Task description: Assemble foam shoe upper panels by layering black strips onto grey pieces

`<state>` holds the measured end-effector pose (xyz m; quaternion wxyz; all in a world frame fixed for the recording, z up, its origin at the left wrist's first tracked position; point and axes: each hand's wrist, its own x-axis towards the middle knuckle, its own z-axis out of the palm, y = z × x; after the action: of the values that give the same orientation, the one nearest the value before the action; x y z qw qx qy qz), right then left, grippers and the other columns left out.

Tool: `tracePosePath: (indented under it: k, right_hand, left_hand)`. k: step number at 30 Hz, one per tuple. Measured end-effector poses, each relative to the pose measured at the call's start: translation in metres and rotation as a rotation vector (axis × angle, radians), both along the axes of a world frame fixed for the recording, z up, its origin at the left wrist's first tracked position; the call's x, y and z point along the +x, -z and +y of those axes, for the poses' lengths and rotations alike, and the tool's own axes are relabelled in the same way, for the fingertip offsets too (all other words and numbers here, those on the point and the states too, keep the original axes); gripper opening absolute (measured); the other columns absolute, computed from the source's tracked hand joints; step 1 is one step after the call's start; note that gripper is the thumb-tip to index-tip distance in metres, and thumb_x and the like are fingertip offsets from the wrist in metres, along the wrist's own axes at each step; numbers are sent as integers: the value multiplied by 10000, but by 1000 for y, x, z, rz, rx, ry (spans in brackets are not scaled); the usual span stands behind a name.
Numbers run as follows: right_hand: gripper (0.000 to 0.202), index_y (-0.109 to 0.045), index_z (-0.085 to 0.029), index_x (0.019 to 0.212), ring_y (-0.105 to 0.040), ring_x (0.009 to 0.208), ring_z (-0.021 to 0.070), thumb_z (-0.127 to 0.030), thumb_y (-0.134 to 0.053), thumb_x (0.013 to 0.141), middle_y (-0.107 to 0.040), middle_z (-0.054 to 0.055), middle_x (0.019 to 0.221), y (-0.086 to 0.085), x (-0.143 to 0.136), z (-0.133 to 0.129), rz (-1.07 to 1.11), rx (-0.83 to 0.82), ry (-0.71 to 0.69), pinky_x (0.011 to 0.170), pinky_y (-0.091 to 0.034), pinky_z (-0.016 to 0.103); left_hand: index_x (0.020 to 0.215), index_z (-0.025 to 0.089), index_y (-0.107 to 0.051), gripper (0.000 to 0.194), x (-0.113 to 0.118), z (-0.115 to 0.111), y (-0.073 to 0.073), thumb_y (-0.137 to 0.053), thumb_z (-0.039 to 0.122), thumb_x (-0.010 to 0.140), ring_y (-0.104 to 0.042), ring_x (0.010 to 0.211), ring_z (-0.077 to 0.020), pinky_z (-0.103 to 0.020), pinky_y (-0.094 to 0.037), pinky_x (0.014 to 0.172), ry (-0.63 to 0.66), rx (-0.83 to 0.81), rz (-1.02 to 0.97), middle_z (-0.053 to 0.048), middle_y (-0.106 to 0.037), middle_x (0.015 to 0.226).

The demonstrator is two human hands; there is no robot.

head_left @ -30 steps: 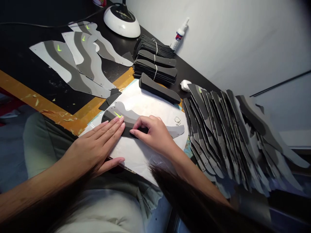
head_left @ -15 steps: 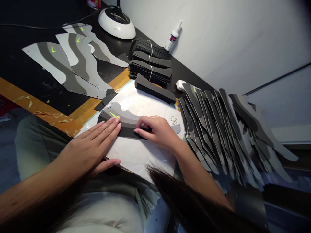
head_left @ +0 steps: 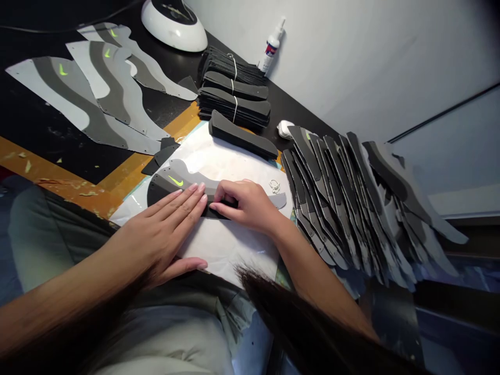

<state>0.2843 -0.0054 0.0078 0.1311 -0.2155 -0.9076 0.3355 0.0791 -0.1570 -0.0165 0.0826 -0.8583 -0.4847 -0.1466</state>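
A grey shoe-upper piece (head_left: 186,170) with a bright yellow-green swoosh lies on a white sheet (head_left: 234,250). Along its near edge runs a dark strip (head_left: 214,213), partly covered by my hands. My left hand (head_left: 166,224) lies flat over the piece just right of the swoosh, fingers stretched and close together, thumb out on the sheet. Just beside those fingertips, my right hand (head_left: 248,205) is closed, thumb and curled forefinger pinching at the dark strip's edge. The tail of the upper piece shows beyond my right wrist.
Rubber-banded bundles of dark strips (head_left: 234,107) and a loose stack of strips (head_left: 242,136) sit behind the sheet. Several upper pieces (head_left: 109,88) lie at left; many more (head_left: 344,198) stand in a row at right. A lamp base (head_left: 175,31) and white bottle (head_left: 270,49) stand behind.
My left hand has slid rightward along the upper piece, uncovering the whole swoosh and closing in on my right hand. My right hand keeps its pinch at about the same spot. The view has shifted slightly.
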Motion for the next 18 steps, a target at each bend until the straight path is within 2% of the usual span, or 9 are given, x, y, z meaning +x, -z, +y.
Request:
tracePosePath:
  k: [3,8,13,18]
  right_hand:
    - [136,-646,-194,898,-486,655,122,-304,-681,970,-591,-44,722,-3,3,3,0,-11,-21,707,-351,252]
    - [97,-656,-191,964,-491,638,124,-279,-625,992,-577,-53,698,-10,12,13,2,-141,-121,686,-358,248]
    - [74,-649,-194,995,-552,744,154,-170,-580,983,-667,-5,816,-10,11,15,-22,-54,-180,785,-385,274]
    - [91,-645,-191,1000,-575,789,161,-145,-568,985,-703,7,880,-8,11,15,-6,-47,-204,816,-388,282]
  left_hand:
    - [1666,-67,-122,931,5,3,3,-225,658,1090,-351,1573,-403,-483,-234,1308,10,-25,-17,-323,-318,1671]
    - [1701,30,-59,908,4,2,6,-314,639,1078,-281,1608,-368,-465,-235,1328,-4,-57,-88,-249,-205,1734]
    - [1720,125,8,1047,4,1,8,-498,680,990,-282,1598,-397,-523,-285,1330,-37,-196,-196,-170,-138,1759]
    - [1724,152,5,1062,3,1,11,-513,693,971,-253,1609,-387,-533,-270,1339,-55,-254,-213,-146,-120,1764]
